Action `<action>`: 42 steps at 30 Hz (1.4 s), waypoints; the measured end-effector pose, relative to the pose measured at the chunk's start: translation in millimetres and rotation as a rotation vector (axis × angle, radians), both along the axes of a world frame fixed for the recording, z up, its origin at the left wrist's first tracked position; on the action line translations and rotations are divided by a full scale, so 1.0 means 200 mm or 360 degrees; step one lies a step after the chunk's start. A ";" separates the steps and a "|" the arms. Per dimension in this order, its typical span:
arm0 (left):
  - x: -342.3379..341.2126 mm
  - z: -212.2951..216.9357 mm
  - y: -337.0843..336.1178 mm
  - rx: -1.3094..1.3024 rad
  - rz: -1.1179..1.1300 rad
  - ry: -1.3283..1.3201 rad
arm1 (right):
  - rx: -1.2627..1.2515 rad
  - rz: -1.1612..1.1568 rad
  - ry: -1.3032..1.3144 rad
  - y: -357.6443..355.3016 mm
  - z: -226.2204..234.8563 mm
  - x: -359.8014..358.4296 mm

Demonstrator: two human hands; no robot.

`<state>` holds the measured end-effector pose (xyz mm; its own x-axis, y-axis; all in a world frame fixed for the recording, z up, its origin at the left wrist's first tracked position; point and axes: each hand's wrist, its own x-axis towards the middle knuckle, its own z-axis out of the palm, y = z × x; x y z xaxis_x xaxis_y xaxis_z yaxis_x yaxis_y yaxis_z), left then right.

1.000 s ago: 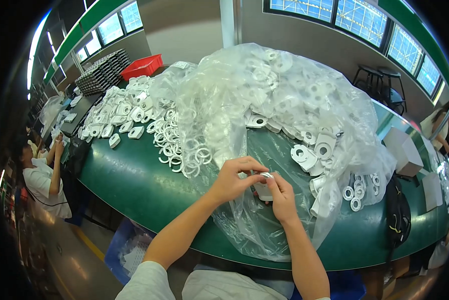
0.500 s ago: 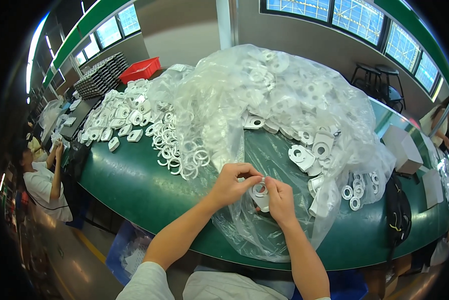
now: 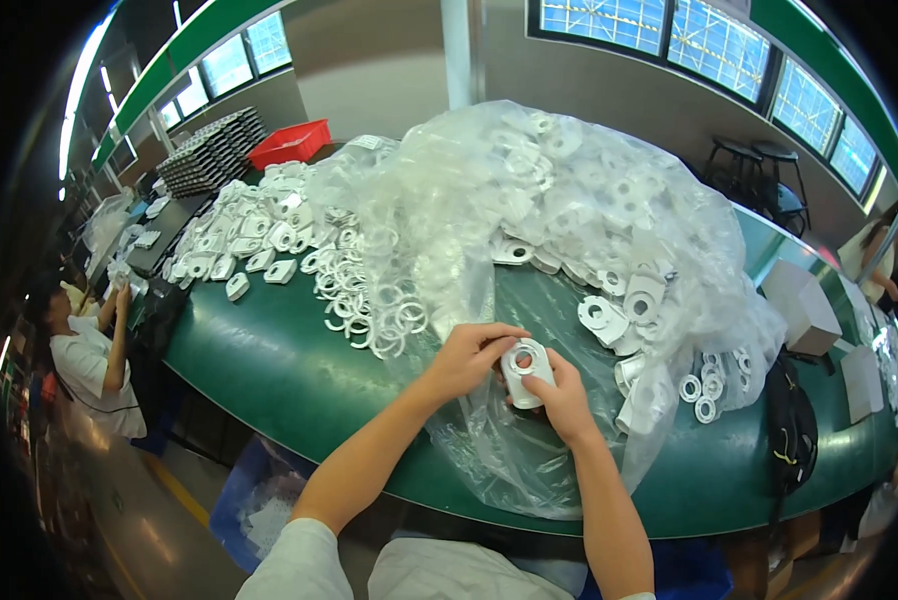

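A white plastic part with a round hole (image 3: 525,372) is held between both my hands above a sheet of clear plastic bag. My left hand (image 3: 466,358) pinches its left edge from above. My right hand (image 3: 561,400) cups it from the right and below. Behind them a big clear plastic bag (image 3: 569,200) full of white parts is heaped on the green table (image 3: 269,360). Loose white parts (image 3: 609,315) lie just right of my hands.
White rings (image 3: 374,310) and white housings (image 3: 239,240) are spread over the table's left. A red bin (image 3: 291,143) and stacked dark trays (image 3: 209,150) stand at the back left. A seated person (image 3: 84,350) works at far left. White boxes (image 3: 804,305) sit at right.
The white part has been turned between my hands so that its flat face with the hole shows upward. Both hands stay at the same spot.
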<state>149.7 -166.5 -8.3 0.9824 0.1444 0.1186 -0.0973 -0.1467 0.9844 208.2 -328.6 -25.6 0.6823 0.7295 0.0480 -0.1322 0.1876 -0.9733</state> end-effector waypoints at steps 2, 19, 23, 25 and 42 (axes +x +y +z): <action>-0.01 0.00 0.02 0.0140 -0.0013 -0.0019 | 0.0006 0.0036 -0.0044 0.01 -0.04 0.02; -0.94 -0.07 1.15 0.1121 0.1920 -0.0125 | -0.0164 0.0073 -0.0046 0.00 -0.02 -0.02; -0.47 0.19 0.43 0.0692 0.1043 -0.0209 | -0.0142 0.0072 -0.0092 0.01 -0.05 0.00; -0.24 0.26 0.05 0.0807 0.0538 -0.0356 | -0.0126 -0.0002 -0.0076 -0.02 -0.07 0.01; 0.60 0.04 -1.14 0.1744 -0.0594 -0.0496 | -0.0177 0.0042 -0.0148 -0.01 -0.10 0.03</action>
